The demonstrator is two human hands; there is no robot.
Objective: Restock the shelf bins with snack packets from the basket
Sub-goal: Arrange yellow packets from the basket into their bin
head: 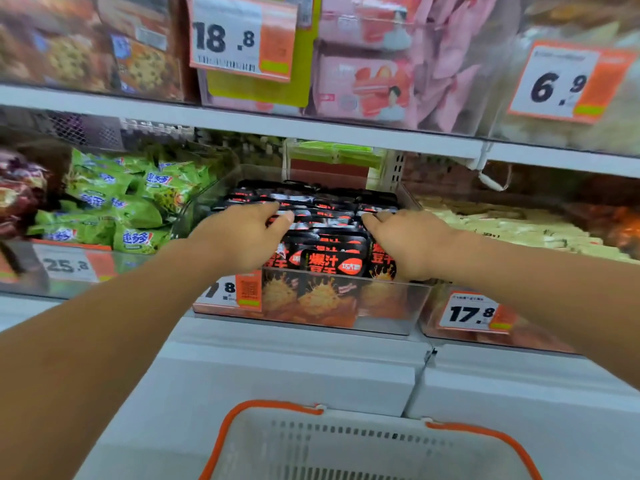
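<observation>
A clear plastic shelf bin [388,306] in the middle of the shelf holds several rows of black and red snack packets [332,261] standing upright. My left hand [242,233] rests on the left side of the packets, fingers stretched forward over their tops. My right hand [405,237] lies on the right side of the packets, fingers reaching inward across them. Neither hand visibly curls round a packet. A white basket [363,441] with an orange rim sits below at the bottom of the view; I see no packets in the part that shows.
Green snack packets [114,209] fill the bin to the left, pale packets [512,226] the bin to the right. Pink packets [367,81] and price tags [242,39] sit on the shelf above. A white ledge [294,368] runs between shelf and basket.
</observation>
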